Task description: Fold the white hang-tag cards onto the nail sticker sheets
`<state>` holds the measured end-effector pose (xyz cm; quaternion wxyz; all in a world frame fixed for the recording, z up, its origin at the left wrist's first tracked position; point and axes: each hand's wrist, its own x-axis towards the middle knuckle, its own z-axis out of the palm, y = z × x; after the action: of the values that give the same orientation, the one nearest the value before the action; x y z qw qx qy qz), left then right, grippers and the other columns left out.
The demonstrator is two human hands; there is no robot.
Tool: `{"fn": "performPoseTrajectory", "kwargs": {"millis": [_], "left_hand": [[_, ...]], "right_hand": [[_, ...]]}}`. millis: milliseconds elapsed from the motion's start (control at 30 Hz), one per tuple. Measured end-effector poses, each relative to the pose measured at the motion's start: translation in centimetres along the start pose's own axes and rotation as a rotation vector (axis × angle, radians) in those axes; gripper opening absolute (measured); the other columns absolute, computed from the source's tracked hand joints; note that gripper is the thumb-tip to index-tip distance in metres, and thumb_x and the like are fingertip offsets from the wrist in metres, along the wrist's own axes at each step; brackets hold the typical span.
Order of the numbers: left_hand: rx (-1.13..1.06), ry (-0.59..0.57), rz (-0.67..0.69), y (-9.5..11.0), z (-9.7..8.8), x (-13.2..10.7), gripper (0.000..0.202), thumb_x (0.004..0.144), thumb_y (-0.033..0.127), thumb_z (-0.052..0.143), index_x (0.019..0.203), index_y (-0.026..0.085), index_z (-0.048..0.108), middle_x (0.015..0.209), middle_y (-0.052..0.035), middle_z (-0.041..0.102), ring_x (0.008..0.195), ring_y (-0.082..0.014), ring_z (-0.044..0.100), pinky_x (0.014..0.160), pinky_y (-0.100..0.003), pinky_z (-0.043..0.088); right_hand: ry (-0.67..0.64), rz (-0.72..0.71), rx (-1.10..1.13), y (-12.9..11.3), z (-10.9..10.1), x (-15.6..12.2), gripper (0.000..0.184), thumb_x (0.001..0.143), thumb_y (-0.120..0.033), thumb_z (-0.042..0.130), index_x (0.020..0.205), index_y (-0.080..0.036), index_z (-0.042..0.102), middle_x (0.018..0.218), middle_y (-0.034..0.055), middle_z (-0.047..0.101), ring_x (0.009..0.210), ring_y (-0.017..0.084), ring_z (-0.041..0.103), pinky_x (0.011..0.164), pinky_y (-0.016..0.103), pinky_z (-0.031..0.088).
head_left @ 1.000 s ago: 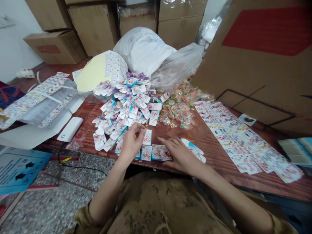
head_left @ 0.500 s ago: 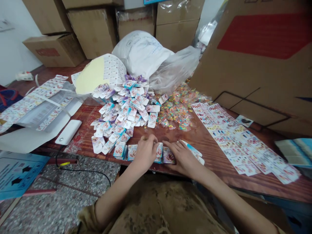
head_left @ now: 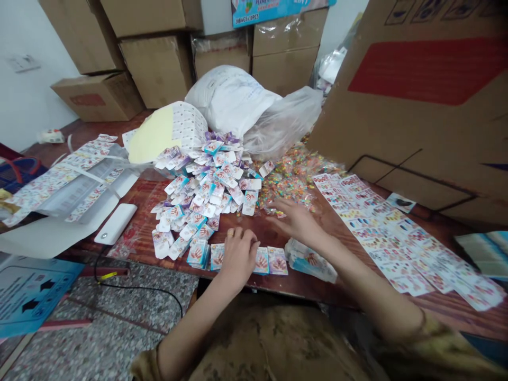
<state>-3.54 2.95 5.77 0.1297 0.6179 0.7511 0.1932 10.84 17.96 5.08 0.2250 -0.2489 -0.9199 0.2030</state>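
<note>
My left hand (head_left: pixel 239 256) rests at the table's front edge with its fingers bent and close together over a row of small printed boxes (head_left: pixel 277 261). Whatever lies under those fingers is hidden. To its left stands a short stack of the same boxes (head_left: pixel 197 253). My right hand (head_left: pixel 298 223) is raised, fingers apart and holding nothing, beside the small clear packets of colourful pieces (head_left: pixel 291 177). Below it, a fanned stack of blue-and-white boxes (head_left: pixel 311 261) lies flat. A large heap of printed boxes (head_left: pixel 212 185) spreads beyond my left hand.
Printed sticker sheets (head_left: pixel 369 227) cover the right side, beside a big carton (head_left: pixel 405 132). White sacks (head_left: pixel 232 98) sit behind the heap. To the left lie a white power bank (head_left: pixel 116 223) with a cable and wrapped printed sheets (head_left: pixel 79 185). Cartons (head_left: pixel 159 66) line the back.
My right hand has lifted off the row and moved forward toward the clear packets, uncovering the boxes there. My left hand stays on the row. The camera view has tilted up slightly.
</note>
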Motion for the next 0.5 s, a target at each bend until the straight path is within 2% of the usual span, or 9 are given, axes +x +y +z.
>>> {"fn": "performPoseTrajectory", "kwargs": {"millis": [133, 233, 333, 400, 500], "left_hand": [[-0.038, 0.127, 0.042, -0.2, -0.7, 0.2, 0.006, 0.092, 0.021, 0.054, 0.088, 0.019, 0.059, 0.092, -0.0074, 0.059, 0.096, -0.0259, 0.05, 0.089, -0.04, 0.042], [-0.049, 0.186, 0.066, -0.6, -1.5, 0.5, 0.007, 0.092, 0.021, 0.054, 0.088, 0.019, 0.059, 0.092, -0.0075, 0.06, 0.096, -0.0263, 0.052, 0.089, -0.041, 0.043], [-0.039, 0.235, 0.073, -1.2, -2.1, 1.2, 0.007, 0.091, 0.023, 0.055, 0.094, 0.019, 0.06, 0.095, -0.0083, 0.06, 0.096, -0.0272, 0.054, 0.089, -0.043, 0.045], [-0.032, 0.294, 0.088, -1.5, -2.1, 1.9, 0.024, 0.09, 0.028, 0.057, 0.111, 0.018, 0.057, 0.107, -0.0114, 0.06, 0.105, -0.03, 0.053, 0.094, -0.048, 0.044], [-0.05, 0.363, 0.136, -1.1, -1.4, 3.3, 0.056, 0.087, 0.029, 0.061, 0.138, 0.017, 0.039, 0.134, -0.0183, 0.048, 0.127, -0.0351, 0.044, 0.103, -0.054, 0.039]], "right_hand": [[-0.111, -0.179, -0.283, 0.2, 3.5, 4.2, 0.048, 0.085, -0.025, 0.066, 0.131, -0.014, 0.054, 0.132, 0.0178, 0.056, 0.116, 0.034, 0.053, 0.098, 0.05, 0.043], [-0.127, -0.229, -0.375, 0.3, 5.0, 5.5, 0.03, 0.09, -0.013, 0.053, 0.119, -0.01, 0.061, 0.121, 0.0191, 0.061, 0.11, 0.031, 0.055, 0.103, 0.051, 0.038], [-0.116, -0.217, -0.386, 0.4, 4.3, 5.4, 0.025, 0.094, -0.012, 0.044, 0.102, -0.014, 0.068, 0.101, 0.0139, 0.068, 0.099, 0.025, 0.059, 0.108, 0.047, 0.033], [-0.036, -0.167, -0.314, -0.3, 3.2, 4.6, 0.024, 0.095, -0.015, 0.044, 0.099, -0.016, 0.068, 0.094, 0.0107, 0.069, 0.094, 0.023, 0.06, 0.108, 0.046, 0.034], [0.157, -0.055, 0.082, -2.3, 1.3, 2.8, 0.023, 0.096, -0.024, 0.047, 0.093, -0.018, 0.069, 0.081, 0.0052, 0.069, 0.079, 0.017, 0.062, 0.088, 0.037, 0.049]]}}
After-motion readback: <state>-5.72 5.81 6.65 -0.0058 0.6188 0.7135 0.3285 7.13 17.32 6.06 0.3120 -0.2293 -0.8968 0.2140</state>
